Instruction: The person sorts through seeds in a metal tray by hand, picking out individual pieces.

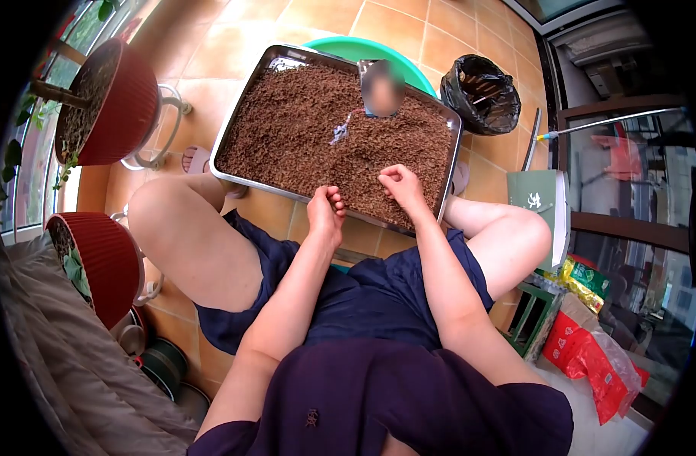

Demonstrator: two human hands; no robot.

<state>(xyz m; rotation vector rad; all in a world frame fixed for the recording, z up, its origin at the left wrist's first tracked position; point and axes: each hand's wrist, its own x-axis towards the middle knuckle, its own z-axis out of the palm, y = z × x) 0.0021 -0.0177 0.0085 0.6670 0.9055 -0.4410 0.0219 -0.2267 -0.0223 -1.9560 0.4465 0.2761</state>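
A large metal tray [238, 179] lies in front of me, filled with small brown dried pieces [287, 121] whose kind I cannot make out. My left hand [327, 213] is over the tray's near rim with its fingers curled in; whatever it may hold is hidden. Above the pieces on the right, my right hand [403, 186] has its thumb and forefinger pinched together, and anything between them is too small to name. On the far part of the pieces rests a phone-like object [369, 70], partly blurred. A small whitish crumpled thing [338, 134] lies beside it.
Behind the tray shows a green basin [363, 50], with a black-bagged bin [481, 95] to its right. Red plant pots [128, 102] stand on the left. A green book [532, 199] and red plastic packaging [587, 357] are on the right. My knees flank the tray.
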